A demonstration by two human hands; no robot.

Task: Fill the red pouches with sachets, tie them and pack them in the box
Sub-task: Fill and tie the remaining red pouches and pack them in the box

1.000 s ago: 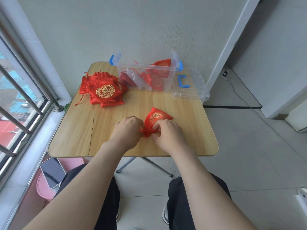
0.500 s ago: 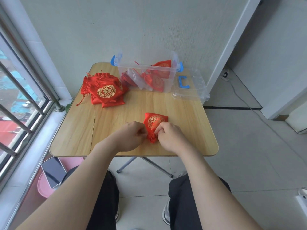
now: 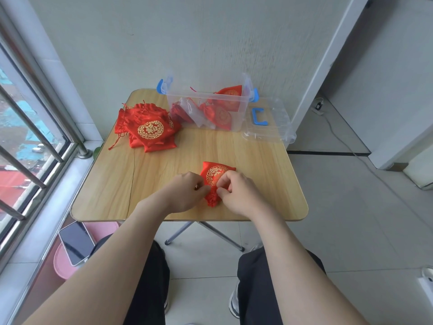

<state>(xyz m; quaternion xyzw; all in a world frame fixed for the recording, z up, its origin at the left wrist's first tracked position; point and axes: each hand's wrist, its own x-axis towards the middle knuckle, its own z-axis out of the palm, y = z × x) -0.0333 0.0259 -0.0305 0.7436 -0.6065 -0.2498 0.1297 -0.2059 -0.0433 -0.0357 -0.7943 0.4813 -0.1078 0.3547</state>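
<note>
Wooden tabletop point(image 3: 150, 181) is carrying a red pouch point(image 3: 216, 172) at 6 o'clock; the left hand point(image 3: 185, 194) and the right hand point(image 3: 239, 194) are both pinching its gathered neck with curled fingers.

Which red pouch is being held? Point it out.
Lone pouch nearest you on the table, neck pinched by left hand and right hand; others are piled or boxed.

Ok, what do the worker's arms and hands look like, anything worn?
The left forearm and right forearm are bare up to the frame edge: no sleeves, watch or bracelet shows. The left grip and right grip are bare hands, no gloves, no rings that I can make out.
</note>
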